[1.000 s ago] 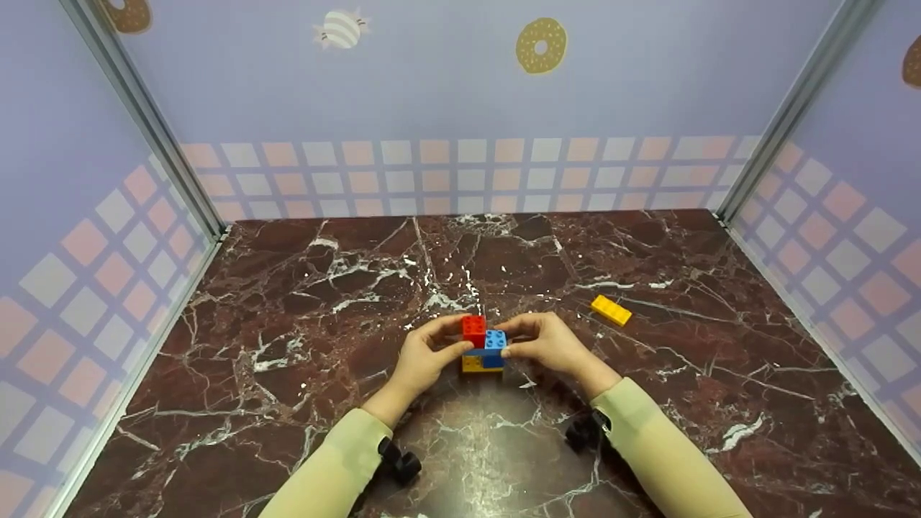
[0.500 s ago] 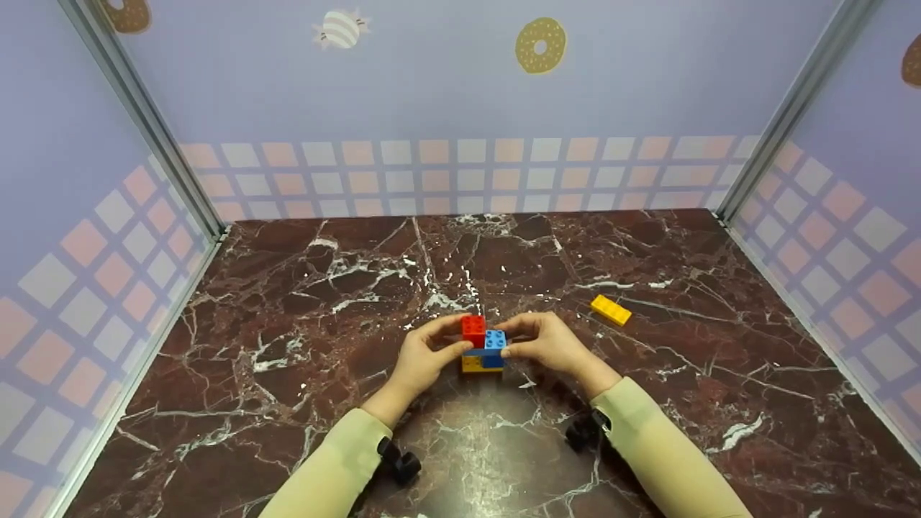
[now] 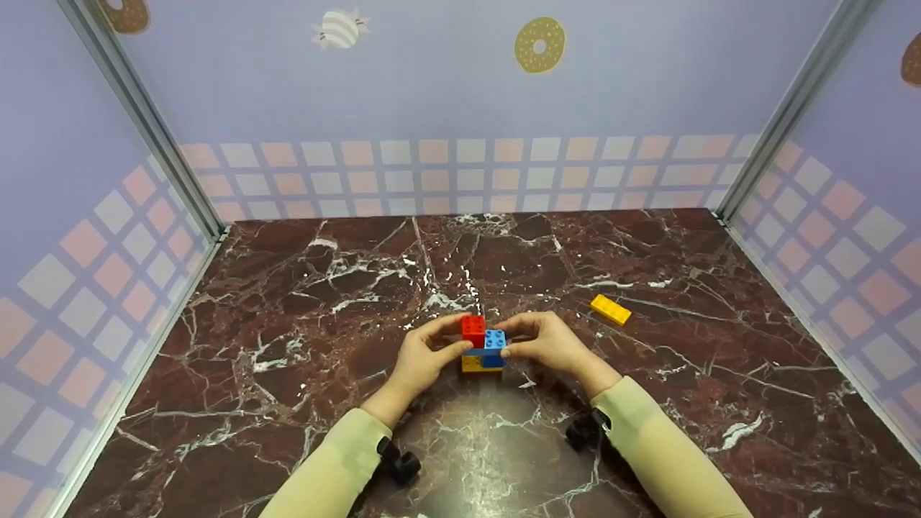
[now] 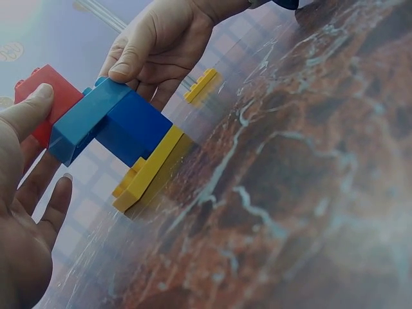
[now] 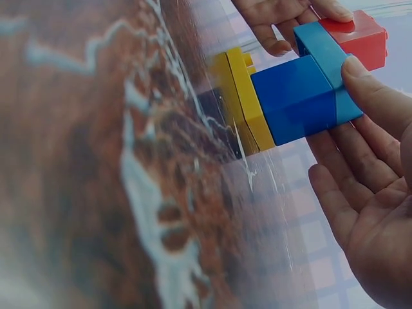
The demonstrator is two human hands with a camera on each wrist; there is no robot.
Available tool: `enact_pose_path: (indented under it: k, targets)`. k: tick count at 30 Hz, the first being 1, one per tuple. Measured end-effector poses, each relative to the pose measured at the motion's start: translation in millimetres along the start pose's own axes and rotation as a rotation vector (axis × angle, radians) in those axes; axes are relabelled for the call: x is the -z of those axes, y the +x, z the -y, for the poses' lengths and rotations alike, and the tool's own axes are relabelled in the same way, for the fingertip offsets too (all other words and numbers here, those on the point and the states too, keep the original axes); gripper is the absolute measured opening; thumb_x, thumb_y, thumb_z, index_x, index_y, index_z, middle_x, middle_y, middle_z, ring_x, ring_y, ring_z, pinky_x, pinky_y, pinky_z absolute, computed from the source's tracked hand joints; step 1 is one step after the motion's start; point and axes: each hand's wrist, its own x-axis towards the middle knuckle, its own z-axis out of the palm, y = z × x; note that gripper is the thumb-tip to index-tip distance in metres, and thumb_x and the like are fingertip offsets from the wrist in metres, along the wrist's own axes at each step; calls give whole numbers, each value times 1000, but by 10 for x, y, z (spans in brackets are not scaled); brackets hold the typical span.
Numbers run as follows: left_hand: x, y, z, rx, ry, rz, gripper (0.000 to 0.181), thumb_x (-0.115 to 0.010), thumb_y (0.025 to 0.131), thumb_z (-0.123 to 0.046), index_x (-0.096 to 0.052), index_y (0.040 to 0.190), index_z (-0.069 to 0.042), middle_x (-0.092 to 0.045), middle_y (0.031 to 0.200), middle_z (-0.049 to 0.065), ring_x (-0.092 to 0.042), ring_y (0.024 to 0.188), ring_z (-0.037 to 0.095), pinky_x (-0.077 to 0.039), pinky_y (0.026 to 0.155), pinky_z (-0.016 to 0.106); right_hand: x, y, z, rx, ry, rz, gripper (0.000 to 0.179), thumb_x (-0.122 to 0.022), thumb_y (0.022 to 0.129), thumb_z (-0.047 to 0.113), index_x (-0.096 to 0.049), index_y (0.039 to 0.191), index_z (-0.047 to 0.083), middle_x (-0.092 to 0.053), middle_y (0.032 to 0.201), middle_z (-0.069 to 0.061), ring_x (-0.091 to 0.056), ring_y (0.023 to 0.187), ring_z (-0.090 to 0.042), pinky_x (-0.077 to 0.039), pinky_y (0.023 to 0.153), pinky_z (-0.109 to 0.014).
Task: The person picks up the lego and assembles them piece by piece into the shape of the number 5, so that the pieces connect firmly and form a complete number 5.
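A small stack of toy building bricks stands on the table between both hands. At its bottom is a yellow brick (image 4: 151,170), thin and flat, with a dark blue brick (image 5: 295,100) on one end. A light blue brick (image 3: 495,339), also thin, lies across the dark blue one, its other end overhanging. On that overhanging end sits a red brick (image 3: 473,331). My left hand (image 3: 424,356) pinches the red brick from the left, thumb in front. My right hand (image 3: 552,345) pinches the light blue brick's right end between thumb and fingers.
A loose yellow flat brick (image 3: 611,310) lies on the dark red marbled table (image 3: 324,302), behind and right of my right hand. Lilac panels (image 3: 439,86) with a checked border enclose the table at the back and both sides.
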Motion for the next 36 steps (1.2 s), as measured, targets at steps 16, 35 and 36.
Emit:
enact_pose_path:
  k: [16, 35, 36]
  targets:
    - [7, 10, 20, -16, -4, 14, 49, -78, 88, -5, -63, 133, 8, -73, 121, 25, -71, 99, 16, -59, 90, 30, 51, 3, -24, 11, -6, 34, 41, -79, 88, 7, -70, 126, -3, -73, 121, -24, -73, 105, -23, -60, 84, -21]
    - [-2, 7, -1, 12, 2, -8, 46, -79, 87, -4, -67, 131, 2, -73, 119, 24, -72, 97, 19, -59, 90, 30, 466, -32, -50, 3, 29, -127, 32, -70, 95, 8, -69, 124, -6, -72, 123, -26, -74, 102, -17, -60, 91, -23]
    - [-3, 8, 3, 13, 6, -10, 46, -79, 87, -4, -68, 130, 2, -74, 119, 24, -72, 97, 18, -59, 90, 30, 499, -34, -63, 8, 28, -144, 31, -70, 95, 7, -69, 124, -8, -71, 123, -27, -74, 100, -12, -60, 90, -22]
